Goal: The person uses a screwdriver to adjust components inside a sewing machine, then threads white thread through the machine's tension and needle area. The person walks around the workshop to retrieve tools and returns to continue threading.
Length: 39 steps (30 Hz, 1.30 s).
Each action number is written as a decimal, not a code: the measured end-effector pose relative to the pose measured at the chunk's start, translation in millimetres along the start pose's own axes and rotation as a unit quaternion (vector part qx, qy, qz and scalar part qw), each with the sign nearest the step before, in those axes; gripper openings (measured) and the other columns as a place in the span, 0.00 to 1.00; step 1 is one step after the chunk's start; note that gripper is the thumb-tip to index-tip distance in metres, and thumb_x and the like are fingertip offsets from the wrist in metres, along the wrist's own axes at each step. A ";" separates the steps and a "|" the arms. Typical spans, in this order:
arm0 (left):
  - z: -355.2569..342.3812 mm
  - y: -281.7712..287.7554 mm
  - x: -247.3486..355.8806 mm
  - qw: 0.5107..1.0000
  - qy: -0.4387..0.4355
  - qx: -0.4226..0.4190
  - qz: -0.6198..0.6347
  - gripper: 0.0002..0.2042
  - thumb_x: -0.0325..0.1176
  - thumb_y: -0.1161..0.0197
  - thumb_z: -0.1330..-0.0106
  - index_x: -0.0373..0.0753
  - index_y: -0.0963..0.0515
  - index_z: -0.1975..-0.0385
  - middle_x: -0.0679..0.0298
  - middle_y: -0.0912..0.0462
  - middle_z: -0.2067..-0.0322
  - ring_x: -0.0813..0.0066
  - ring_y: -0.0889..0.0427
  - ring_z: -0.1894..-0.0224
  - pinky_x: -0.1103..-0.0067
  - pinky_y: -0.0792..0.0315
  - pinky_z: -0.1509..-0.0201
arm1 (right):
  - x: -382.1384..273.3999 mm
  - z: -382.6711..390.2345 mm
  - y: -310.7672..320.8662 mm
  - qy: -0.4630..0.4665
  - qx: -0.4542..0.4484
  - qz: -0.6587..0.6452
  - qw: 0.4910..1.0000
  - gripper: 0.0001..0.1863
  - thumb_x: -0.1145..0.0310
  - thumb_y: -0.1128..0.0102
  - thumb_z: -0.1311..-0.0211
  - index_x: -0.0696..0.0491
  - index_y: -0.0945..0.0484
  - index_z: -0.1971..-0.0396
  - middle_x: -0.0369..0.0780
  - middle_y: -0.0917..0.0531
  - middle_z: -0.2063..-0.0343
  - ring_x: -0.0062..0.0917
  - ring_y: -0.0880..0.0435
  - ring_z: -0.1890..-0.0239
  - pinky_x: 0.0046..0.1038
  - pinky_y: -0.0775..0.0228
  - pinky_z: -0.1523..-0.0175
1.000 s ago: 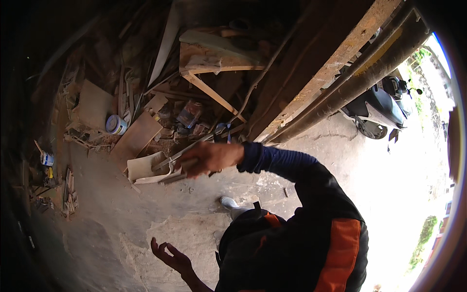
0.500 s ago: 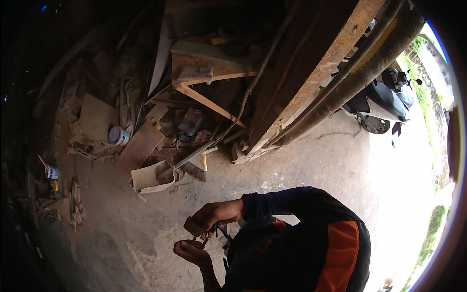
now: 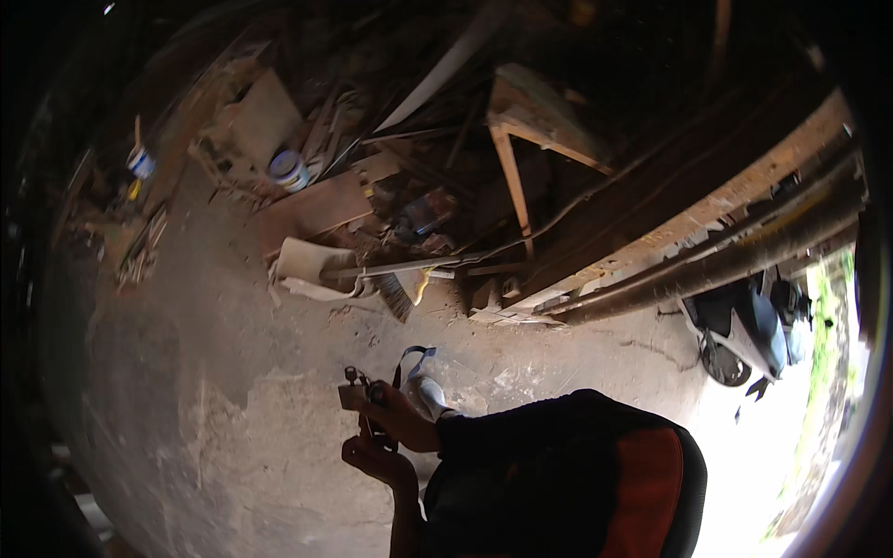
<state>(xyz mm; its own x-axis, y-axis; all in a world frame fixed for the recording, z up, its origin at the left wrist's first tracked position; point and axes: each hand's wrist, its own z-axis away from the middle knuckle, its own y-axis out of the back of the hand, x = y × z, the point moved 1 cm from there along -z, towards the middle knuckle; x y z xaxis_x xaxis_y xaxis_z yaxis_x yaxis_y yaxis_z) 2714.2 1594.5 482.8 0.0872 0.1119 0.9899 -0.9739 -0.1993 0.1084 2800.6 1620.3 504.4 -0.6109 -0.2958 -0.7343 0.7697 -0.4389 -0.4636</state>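
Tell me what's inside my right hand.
Your right hand grips a small brown block, with a dark knob showing above it in the picture. Whatever your grip covers can't be seen.

Brown block, black shirt, red-orange panel

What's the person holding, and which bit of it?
The right hand holds a small block-like thing by its near end; whether the left hand holds it too is unclear.
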 end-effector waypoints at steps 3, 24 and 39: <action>10.8 58.5 -5.5 0.996 -0.065 0.022 -0.055 0.09 0.33 0.51 0.30 0.32 0.33 0.65 0.54 0.26 0.65 0.66 0.27 0.63 0.74 0.30 0.60 | 18.5 6.6 -26.7 0.028 -0.107 0.040 0.993 0.12 0.63 0.43 0.35 0.55 0.32 0.63 0.35 0.24 0.75 0.18 0.22 0.75 0.24 0.28 0.71; 523.7 601.7 -163.9 0.641 0.137 0.752 0.064 0.07 0.29 0.41 0.35 0.30 0.25 0.65 0.60 0.22 0.71 0.77 0.22 0.68 0.79 0.26 0.64 | 506.6 428.3 -226.8 -0.395 -0.569 0.428 0.581 0.14 0.63 0.39 0.40 0.52 0.31 0.60 0.37 0.25 0.78 0.24 0.22 0.79 0.29 0.25 0.74; 733.1 916.6 -240.4 0.372 0.102 0.913 0.129 0.06 0.30 0.39 0.36 0.34 0.25 0.66 0.67 0.23 0.74 0.81 0.26 0.71 0.82 0.29 0.64 | 870.9 727.8 -469.0 -0.307 -0.736 0.502 0.335 0.13 0.66 0.38 0.42 0.58 0.30 0.70 0.36 0.24 0.82 0.18 0.24 0.84 0.22 0.31 0.81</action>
<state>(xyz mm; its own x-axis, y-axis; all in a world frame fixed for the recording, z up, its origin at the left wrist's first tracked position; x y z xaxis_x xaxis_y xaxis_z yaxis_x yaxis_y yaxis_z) 1954.1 671.2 411.3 -0.1595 -0.1051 0.9816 0.8393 -0.5380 0.0788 1772.7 951.1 443.1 0.5173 0.0147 -0.8557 -0.3742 0.9031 -0.2107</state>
